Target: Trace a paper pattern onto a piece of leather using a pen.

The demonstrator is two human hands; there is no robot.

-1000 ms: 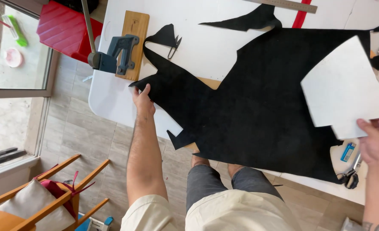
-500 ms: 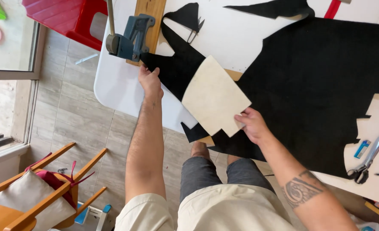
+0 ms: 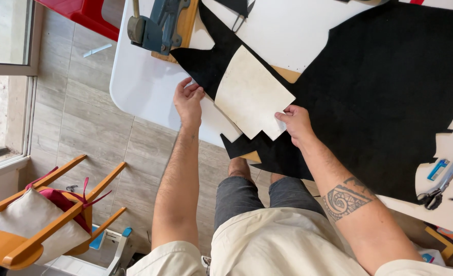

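Note:
A large irregular sheet of black leather [image 3: 379,87] covers most of the white table [image 3: 144,92]. A cream card pattern piece [image 3: 252,94] lies on the leather's left lobe near the table's front edge. My right hand [image 3: 295,122] pinches the pattern's lower right edge. My left hand [image 3: 188,99] rests flat on the table, fingertips touching the left edge of the black leather beside the pattern.
A blue-grey bench press tool [image 3: 157,23] on a wooden board stands at the table's back left. Scissors [image 3: 443,181] and a small blue object [image 3: 437,169] lie at the right. A wooden chair with a cushion [image 3: 42,214] stands on the tiled floor at the left.
My right hand carried the cream pattern from the far right across the leather and set it on the left lobe. My left hand stayed at the leather's left edge.

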